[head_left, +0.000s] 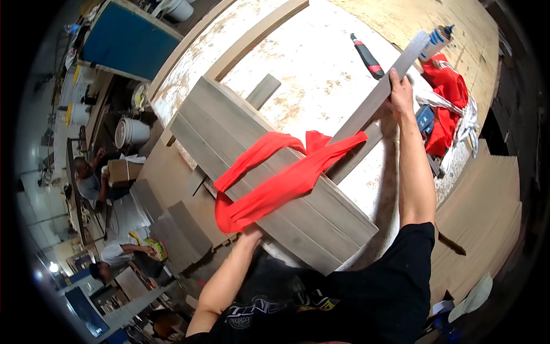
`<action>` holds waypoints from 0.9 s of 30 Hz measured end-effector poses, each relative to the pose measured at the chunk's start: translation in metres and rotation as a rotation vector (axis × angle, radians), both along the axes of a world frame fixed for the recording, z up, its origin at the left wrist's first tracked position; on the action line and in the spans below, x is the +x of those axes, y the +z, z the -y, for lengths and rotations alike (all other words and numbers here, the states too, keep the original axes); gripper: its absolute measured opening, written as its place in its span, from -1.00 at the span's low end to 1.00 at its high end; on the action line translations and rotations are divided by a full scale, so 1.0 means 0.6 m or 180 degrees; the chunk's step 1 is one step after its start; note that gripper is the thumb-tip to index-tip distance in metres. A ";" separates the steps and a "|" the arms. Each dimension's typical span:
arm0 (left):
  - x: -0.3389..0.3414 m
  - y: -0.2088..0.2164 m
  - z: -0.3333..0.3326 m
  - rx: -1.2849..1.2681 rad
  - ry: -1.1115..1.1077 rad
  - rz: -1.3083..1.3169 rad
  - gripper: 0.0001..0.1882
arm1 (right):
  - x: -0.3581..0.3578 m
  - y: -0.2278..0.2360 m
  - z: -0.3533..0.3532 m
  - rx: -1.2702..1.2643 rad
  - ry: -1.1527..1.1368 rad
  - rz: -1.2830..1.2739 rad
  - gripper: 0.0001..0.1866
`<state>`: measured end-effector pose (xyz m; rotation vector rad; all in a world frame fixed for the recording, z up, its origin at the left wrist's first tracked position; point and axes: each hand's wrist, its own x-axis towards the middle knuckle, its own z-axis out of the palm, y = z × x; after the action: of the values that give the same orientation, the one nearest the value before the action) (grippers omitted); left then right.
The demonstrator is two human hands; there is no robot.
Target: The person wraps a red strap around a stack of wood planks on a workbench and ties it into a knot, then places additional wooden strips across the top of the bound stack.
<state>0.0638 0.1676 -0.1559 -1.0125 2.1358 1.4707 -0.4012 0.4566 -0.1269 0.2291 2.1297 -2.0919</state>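
A grey planked wooden panel (229, 123) lies at a slant across the white-topped table (309, 51). Over its middle a long red cloth (275, 198) is draped in loops, slightly blurred. My left hand (252, 234) is at the panel's near edge, touching the cloth's lower end; cloth and panel hide its fingers. My right hand (401, 92) grips a long grey wooden slat (372, 109) on the right, thumb on top. The slat's lower end passes behind the cloth. Beyond the slat lies a black and red utility knife (366, 55).
A glue bottle (436, 43) stands by the slat's far end. Red and white rags (447, 97) and a blue block (424, 119) lie right of my wrist. Wooden strips (258, 37) border the far side. Two people work at left near a white bucket (132, 132). Cardboard (481, 212) lies at right.
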 end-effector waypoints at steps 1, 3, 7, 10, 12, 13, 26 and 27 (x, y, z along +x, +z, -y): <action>-0.005 0.002 0.001 0.0029 0.0029 -0.0028 -0.46 | 0.000 0.002 0.005 -0.0049 0.0069 -0.0033 -0.60; -0.012 0.006 0.000 0.0105 0.0112 -0.0064 -0.48 | -0.001 -0.005 0.008 -0.0107 0.0242 -0.0027 -0.60; -0.011 0.010 -0.011 0.0412 0.0441 -0.0129 -0.50 | -0.002 0.019 -0.011 0.0219 0.0441 0.0374 -0.60; -0.007 0.013 -0.023 0.1102 0.1058 -0.0255 -0.51 | -0.049 0.006 -0.072 0.0054 -0.0185 -0.0308 -0.61; -0.004 0.024 -0.021 0.1738 0.1535 -0.0328 -0.52 | -0.078 0.032 -0.095 -0.0117 -0.0719 -0.0626 -0.62; -0.002 0.030 -0.012 0.2052 0.1742 -0.0341 -0.48 | -0.089 0.049 -0.092 -0.0282 -0.0935 -0.0638 -0.63; -0.039 0.050 0.030 0.2413 0.1927 -0.0225 -0.52 | -0.015 0.154 -0.120 -0.0058 -0.0441 -0.1398 -0.62; -0.048 0.059 0.030 0.2018 0.1493 -0.0139 -0.54 | -0.003 0.139 -0.112 -0.0128 -0.0433 -0.1346 -0.60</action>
<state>0.0351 0.1497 -0.1202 -1.2622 1.3244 2.1994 -0.4029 0.5238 -0.0433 -0.0864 2.3483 -2.4389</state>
